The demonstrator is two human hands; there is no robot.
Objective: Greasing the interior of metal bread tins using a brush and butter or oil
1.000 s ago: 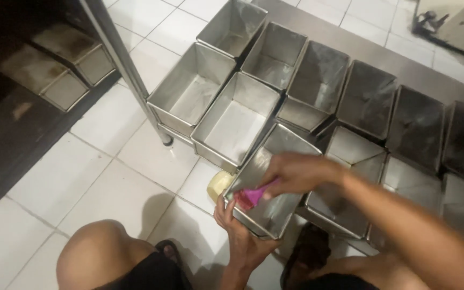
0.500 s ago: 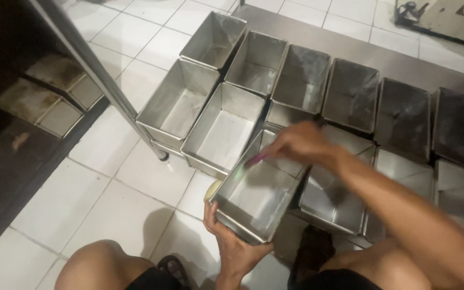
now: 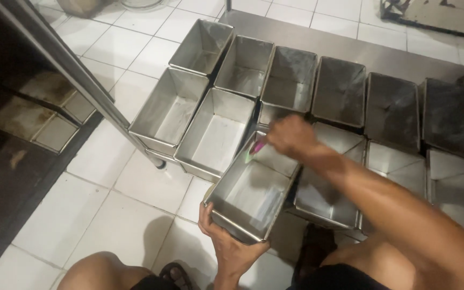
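I hold a rectangular metal loaf pan (image 3: 248,196) tilted above the white floor tiles. My left hand (image 3: 229,244) grips its near bottom corner from below. My right hand (image 3: 291,137) reaches over the pan's far rim and is shut on a small brush (image 3: 254,151) with a pink handle and pale green tip, which touches the inside of the far wall. My right forearm crosses the pans on the right. My bare knee (image 3: 100,271) shows at the bottom left.
Several more metal loaf pans (image 3: 218,131) stand in rows on a flat steel sheet (image 3: 350,51) on the floor, some shiny, some dark inside. A slanted steel pole (image 3: 76,80) runs down the left. A dark area (image 3: 6,139) lies at far left.
My right hand with the brush has moved from the pan's near left side up to its far wall. The pan has turned more open toward me.
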